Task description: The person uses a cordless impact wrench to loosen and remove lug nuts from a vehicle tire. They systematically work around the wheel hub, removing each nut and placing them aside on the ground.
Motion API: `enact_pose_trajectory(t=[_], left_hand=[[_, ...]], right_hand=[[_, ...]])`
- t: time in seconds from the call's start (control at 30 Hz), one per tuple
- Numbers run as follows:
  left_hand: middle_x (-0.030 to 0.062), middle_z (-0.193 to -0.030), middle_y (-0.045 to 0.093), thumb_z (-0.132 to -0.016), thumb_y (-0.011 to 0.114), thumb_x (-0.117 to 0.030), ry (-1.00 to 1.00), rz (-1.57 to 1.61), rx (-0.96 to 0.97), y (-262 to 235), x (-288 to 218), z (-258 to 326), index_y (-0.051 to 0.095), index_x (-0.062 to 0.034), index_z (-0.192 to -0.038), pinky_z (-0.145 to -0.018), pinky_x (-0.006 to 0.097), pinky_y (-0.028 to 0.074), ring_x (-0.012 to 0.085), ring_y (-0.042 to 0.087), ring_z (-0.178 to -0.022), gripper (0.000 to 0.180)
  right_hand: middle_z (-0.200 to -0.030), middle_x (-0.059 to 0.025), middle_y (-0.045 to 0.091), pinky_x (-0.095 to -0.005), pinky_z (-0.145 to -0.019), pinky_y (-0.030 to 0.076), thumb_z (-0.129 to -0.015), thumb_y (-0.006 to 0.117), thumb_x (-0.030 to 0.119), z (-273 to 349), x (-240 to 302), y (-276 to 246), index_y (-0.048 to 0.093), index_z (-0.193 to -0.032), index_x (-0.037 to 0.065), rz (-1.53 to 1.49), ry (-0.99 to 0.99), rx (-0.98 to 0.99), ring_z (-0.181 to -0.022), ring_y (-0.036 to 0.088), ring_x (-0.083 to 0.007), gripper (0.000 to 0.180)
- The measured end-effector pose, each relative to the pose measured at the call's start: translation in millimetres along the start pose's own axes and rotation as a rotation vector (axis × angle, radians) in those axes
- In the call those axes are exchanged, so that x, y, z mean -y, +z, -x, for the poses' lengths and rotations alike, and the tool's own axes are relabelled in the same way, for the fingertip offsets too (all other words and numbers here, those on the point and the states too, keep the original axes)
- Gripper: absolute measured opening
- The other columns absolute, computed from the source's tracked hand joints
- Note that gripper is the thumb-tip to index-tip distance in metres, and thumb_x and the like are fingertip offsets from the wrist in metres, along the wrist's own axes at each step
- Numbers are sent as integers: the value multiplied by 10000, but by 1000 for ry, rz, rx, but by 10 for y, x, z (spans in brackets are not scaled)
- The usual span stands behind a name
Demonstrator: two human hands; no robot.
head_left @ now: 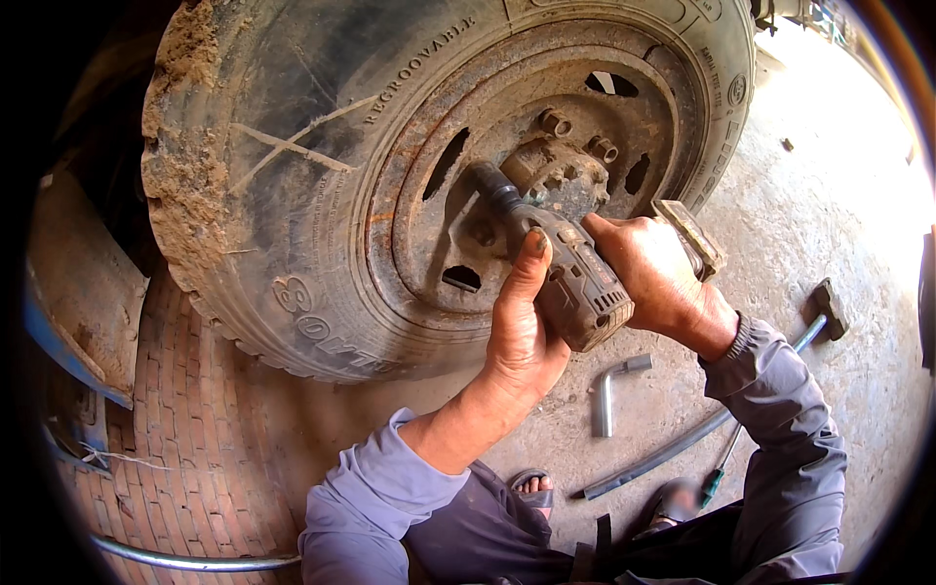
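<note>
My right hand (655, 271) is wrapped round the handle of a grimy cordless impact wrench (577, 278), its battery (690, 237) sticking out past the hand. Under and beside the tool's body, my left hand (522, 327) cups it with the thumb up along its side. The black socket (494, 187) on the wrench's nose points up-left at the rusty steel wheel (405, 219); whether it sits over a nut is hidden. Two lug nuts (556, 123) show beside the hub (564, 175). A large muddy tyre (283, 210) with a chalked cross surrounds the wheel.
On the concrete lie an L-shaped metal wrench (609, 395), a long grey bar (663, 453), a hammer (829, 310) and a green-handled screwdriver (715, 486). Brick paving (190, 419) and a curved metal tube (195, 563) are at left, near a blue-edged metal part (83, 292).
</note>
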State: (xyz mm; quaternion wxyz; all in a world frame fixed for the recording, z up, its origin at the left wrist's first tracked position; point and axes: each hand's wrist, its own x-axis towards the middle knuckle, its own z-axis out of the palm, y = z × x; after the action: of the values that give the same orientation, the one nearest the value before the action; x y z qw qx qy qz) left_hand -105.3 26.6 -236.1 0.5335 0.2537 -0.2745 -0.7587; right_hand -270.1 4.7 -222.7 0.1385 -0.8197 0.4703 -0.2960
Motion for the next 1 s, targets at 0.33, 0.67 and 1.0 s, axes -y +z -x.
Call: enact_pose_trajectory(t=[0.33,0.67,1.0], left_hand=[[80,-1218,600,-883,709,-495,-12,-1,12,1,-1,-14,513,-86,-1304,-1022,430,481,233,585,-1142,618],[79,-1234,600,-893,692,-498,31,-9,19,12,-6,-10,523,-79,-1301,-1022,414,476,232,584,-1146,608],[85,-1182,615,-913,678,-479,94,-34,54,-27,-7,-81,533,-35,-1273,-999,379,488,219,599,-1103,589]], right_hand=[[-744,-220,664,-477,-666,538,-740,729,177,-5,3,-8,572,-927,35,9,4,7,-767,681,-408,282],[-743,-213,659,-493,-660,527,-733,726,177,10,14,29,562,-929,33,41,-11,-38,-760,671,-410,293],[-828,-215,663,-484,-669,527,-742,741,141,155,-6,53,533,-1119,18,-125,-115,-153,-793,664,-424,447]])
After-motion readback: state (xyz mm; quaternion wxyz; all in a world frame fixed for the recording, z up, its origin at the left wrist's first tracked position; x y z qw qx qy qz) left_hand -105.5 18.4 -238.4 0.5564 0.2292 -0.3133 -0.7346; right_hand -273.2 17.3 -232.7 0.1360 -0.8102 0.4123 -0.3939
